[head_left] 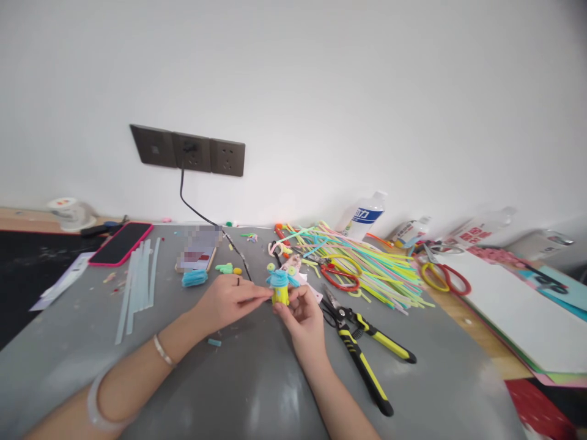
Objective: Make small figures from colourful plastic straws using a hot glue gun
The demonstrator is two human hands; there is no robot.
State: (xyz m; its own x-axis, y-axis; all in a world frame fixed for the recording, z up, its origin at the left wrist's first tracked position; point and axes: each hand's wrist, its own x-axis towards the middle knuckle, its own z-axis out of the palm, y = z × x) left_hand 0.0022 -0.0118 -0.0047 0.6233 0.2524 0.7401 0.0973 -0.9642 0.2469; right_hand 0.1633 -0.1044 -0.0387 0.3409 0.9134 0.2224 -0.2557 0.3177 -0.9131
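A small pipe-cleaner figure [280, 294] has a yellow body, a fluffy blue top and pale green round tips. My right hand [306, 318] grips it upright from the right, thumb in front. From the left, my left hand [232, 299] presses its drawn-together fingertips against the yellow body; its thumb is mostly hidden. Close by on the grey table lie a blue fuzzy bundle [195, 278], a green and yellow fuzzy piece [228, 269] and a short blue piece [214, 343].
Yellow-black pliers [362, 342] and red-yellow scissors [342, 273] lie right of my hands. Many coloured pipe cleaners [380, 263] spread behind them. Glue sticks [137, 284], a pink-edged phone [121, 244] and another phone [199, 249] are left. A bottle [364, 217] stands against the wall.
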